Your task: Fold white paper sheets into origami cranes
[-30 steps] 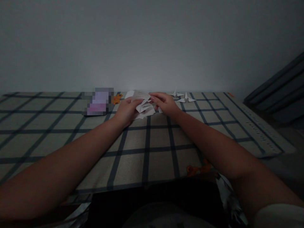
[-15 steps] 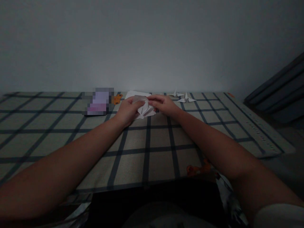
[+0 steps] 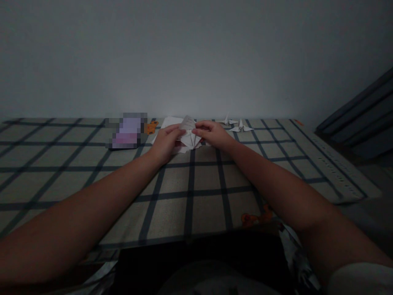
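Note:
A partly folded piece of white paper [image 3: 189,135] is held between both hands near the far side of the checked cloth [image 3: 190,184]. My left hand [image 3: 166,141] pinches its left edge with thumb and fingers closed. My right hand [image 3: 213,133] grips its right side, fingers curled. More white paper [image 3: 168,121] lies flat on the cloth just behind the hands.
Two small folded white paper cranes [image 3: 236,125] stand to the right of my right hand near the wall. A pixelated purple object [image 3: 126,131] and an orange print [image 3: 151,127] lie to the left. A dark striped thing [image 3: 362,119] leans at far right.
The paper was folded down and pressed flat between the hands, then raised again with a pointed flap standing up. Both hands stayed in nearly the same place.

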Action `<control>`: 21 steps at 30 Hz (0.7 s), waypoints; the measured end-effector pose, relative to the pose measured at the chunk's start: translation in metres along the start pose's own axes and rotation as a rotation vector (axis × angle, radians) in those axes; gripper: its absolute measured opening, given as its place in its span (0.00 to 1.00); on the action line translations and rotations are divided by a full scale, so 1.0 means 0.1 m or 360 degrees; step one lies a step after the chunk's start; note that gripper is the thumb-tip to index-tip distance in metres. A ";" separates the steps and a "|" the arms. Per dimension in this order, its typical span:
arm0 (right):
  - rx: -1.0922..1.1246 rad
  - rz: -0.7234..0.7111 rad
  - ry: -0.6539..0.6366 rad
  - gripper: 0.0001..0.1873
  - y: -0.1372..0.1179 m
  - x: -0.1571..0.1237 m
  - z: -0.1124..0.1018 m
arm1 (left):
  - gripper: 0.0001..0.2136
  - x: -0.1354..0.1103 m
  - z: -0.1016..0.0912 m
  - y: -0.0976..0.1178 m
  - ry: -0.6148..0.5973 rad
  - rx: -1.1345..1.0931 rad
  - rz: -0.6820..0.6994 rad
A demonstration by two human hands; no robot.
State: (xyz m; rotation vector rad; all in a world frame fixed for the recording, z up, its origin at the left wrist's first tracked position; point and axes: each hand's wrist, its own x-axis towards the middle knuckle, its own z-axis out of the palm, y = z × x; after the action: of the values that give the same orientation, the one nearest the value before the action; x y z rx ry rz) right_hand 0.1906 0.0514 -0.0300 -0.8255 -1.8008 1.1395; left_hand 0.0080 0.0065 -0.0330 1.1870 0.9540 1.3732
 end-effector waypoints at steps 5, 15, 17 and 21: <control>0.0030 0.0027 -0.0076 0.17 0.03 0.00 0.01 | 0.16 -0.04 -0.02 0.03 -0.0086 0.0472 0.0130; 0.0138 0.0040 -0.0103 0.11 0.00 0.00 0.01 | 0.27 0.02 -0.05 -0.03 -0.0213 0.0548 0.0255; 0.0136 0.0054 -0.0103 0.10 0.00 -0.01 0.02 | 0.29 0.02 -0.04 -0.03 -0.0229 0.0471 0.0198; 0.0123 0.0023 -0.0097 0.10 0.04 0.00 0.03 | 0.31 0.00 -0.02 -0.02 -0.0233 0.0374 0.0106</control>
State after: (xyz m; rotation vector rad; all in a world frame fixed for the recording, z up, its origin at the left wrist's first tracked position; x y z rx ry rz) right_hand 0.1888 0.0517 -0.0343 -0.7666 -1.7914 1.2477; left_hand 0.0067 0.0065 -0.0355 1.4868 0.9980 1.2307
